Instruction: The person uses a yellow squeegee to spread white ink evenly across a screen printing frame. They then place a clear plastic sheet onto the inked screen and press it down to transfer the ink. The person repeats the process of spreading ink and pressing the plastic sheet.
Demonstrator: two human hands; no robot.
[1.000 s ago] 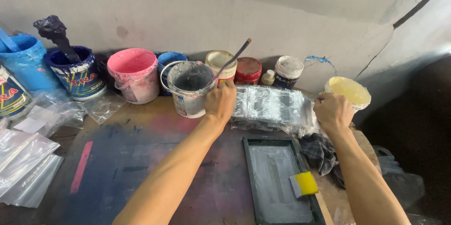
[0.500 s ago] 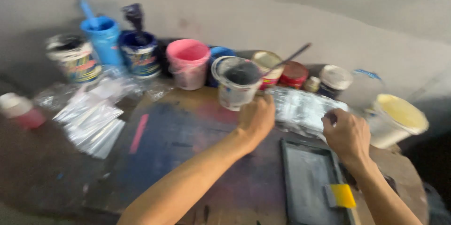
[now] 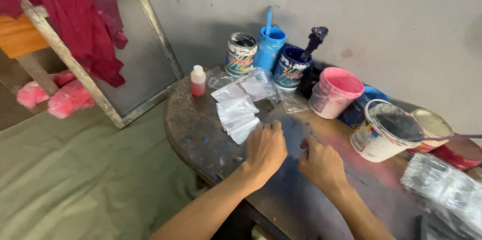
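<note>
clear bags (image 3: 236,114) lie just beyond left hand (image 3: 265,150).

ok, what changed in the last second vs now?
Both hands came off the right end of the table and swung left. The left hand let go of the white bucket and now rests by the small clear bags; the right hand sits on the stained tabletop, holding nothing. The paint pots along the wall, including the pink bucket, kept their order.
</note>
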